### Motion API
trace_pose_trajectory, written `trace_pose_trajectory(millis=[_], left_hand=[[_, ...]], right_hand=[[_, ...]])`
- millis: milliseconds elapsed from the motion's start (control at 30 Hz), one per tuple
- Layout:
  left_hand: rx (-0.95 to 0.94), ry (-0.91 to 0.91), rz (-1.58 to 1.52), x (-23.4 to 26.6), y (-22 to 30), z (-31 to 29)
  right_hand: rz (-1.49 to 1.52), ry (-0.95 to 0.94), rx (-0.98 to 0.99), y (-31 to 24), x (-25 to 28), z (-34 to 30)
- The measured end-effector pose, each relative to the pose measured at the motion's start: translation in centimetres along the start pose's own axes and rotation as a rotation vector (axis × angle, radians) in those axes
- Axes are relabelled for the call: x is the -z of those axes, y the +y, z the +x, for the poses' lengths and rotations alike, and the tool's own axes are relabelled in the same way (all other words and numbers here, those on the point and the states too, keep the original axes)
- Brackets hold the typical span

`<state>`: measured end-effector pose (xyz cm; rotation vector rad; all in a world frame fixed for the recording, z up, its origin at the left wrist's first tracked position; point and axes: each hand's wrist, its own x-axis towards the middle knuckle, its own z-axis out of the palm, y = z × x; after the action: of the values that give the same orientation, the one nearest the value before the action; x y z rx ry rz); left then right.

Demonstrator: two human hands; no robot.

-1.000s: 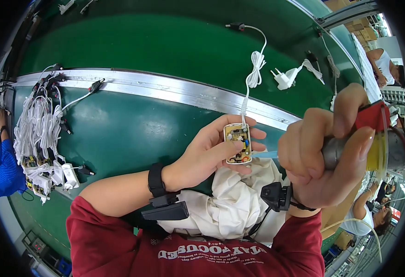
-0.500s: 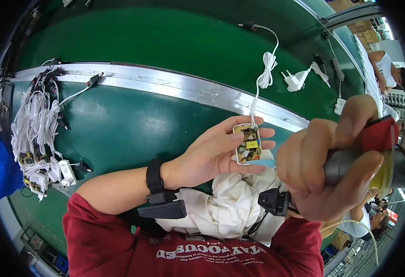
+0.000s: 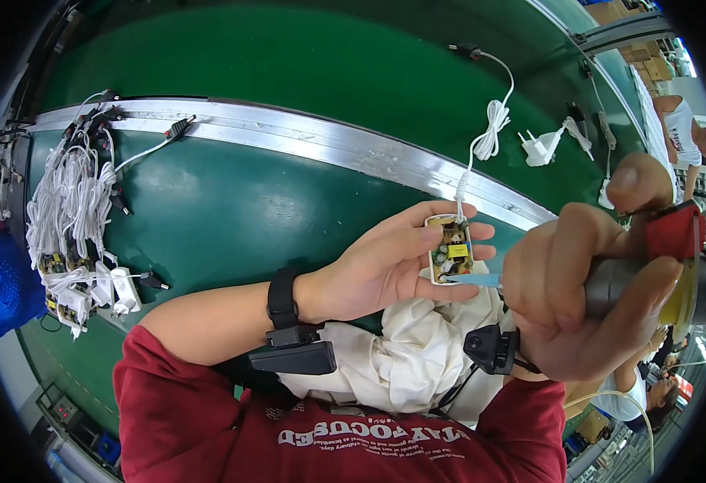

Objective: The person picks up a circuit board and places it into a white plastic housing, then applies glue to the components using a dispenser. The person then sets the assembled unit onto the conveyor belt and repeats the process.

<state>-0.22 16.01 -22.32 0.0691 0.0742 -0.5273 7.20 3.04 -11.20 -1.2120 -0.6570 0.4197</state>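
My left hand (image 3: 385, 256) is palm up, its thumb pressing on an open power adapter (image 3: 433, 262). A white shell surrounds its bare circuit board, which carries a yellow block component (image 3: 458, 252). My right hand (image 3: 562, 290) is wrapped round a tool with a grey barrel (image 3: 608, 286), a red part and a yellowish see-through section. Its light-blue tapered nozzle (image 3: 482, 279) reaches over the board's near end; I cannot tell whether the tip touches. From the adapter's far end runs a white cord (image 3: 491, 133), coiled and ending in a black plug.
On the left lies a heap of white corded adapters (image 3: 71, 201) with black plugs. A metal rail (image 3: 321, 141) crosses the green bench. Beyond it lie a white plug adapter (image 3: 540, 148) and more cords. White cloth (image 3: 405, 354) is bunched by my lap. Other people sit at right.
My view has shifted, so the whole scene sits slightly further right. The nozzle tip reaches a little further left across the board. Both hands keep their grip.
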Motion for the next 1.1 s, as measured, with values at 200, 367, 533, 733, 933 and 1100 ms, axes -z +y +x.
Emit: trace_pose_trajectory(millis=[200,367,533,733,933,1100], left_hand=[[-0.047,0.068,0.112,0.5,0.4,-0.2],[-0.226,-0.080,0.659,-0.9,3.6,7.5],[-1.112,-0.071,1.838,-3.4,7.4,14.1],[-0.771,0.561,2.658,-0.4,7.9,11.8],[-0.822,0.561,2.522,-7.3,10.9,-4.2],[-0.960,1.118,2.503,-9.1,12.5,-19.3]], right_hand=[[0.147,0.001,0.039,0.6,-0.7,0.8],[0.133,0.142,0.009,-0.4,-1.7,0.7],[0.125,0.235,-0.046,0.1,-2.1,0.5],[0.126,0.245,-0.029,0.0,-2.4,0.2],[0.129,0.231,-0.018,0.2,-2.2,0.3],[0.125,0.234,-0.011,0.6,-2.2,0.5]])
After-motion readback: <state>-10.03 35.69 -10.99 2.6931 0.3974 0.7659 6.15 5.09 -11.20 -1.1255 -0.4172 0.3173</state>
